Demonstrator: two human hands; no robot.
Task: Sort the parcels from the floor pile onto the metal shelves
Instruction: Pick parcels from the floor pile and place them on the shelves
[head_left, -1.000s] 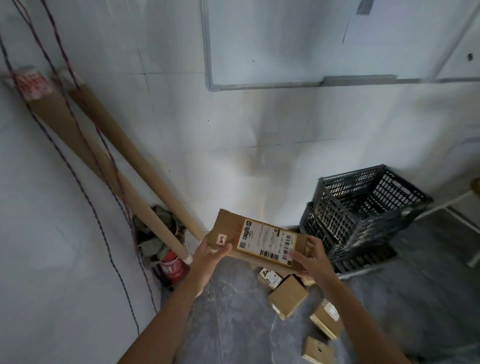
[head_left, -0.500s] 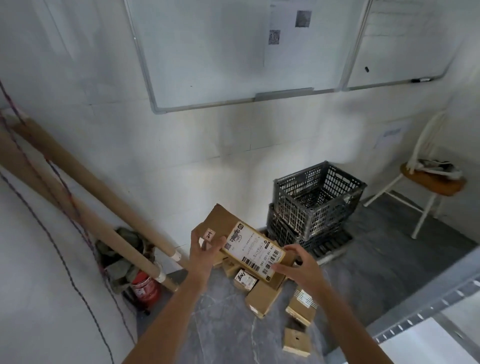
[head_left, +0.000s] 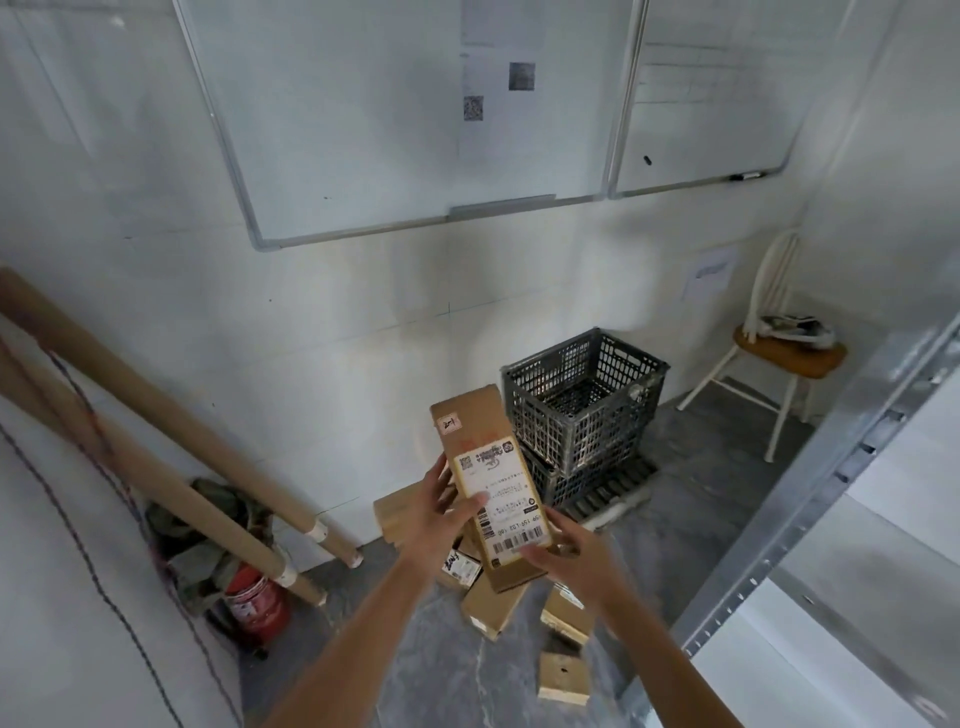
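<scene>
Turned endwise now, the one long parcel (head_left: 480, 426) is gripped by both left hand (head_left: 428, 527) and right hand (head_left: 569, 558), two stacked crates (head_left: 545, 431) at centre-right.

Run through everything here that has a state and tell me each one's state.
Long parcel: in the air, held in both hands.
Left hand: grips parcel's side, thumb across its top face.
Right hand: holds parcel's near end.
Floor parcels: lying in a loose pile.
Top crate: looks empty, stacked on another.
Cardboard tubes: leaning against wall.
</scene>
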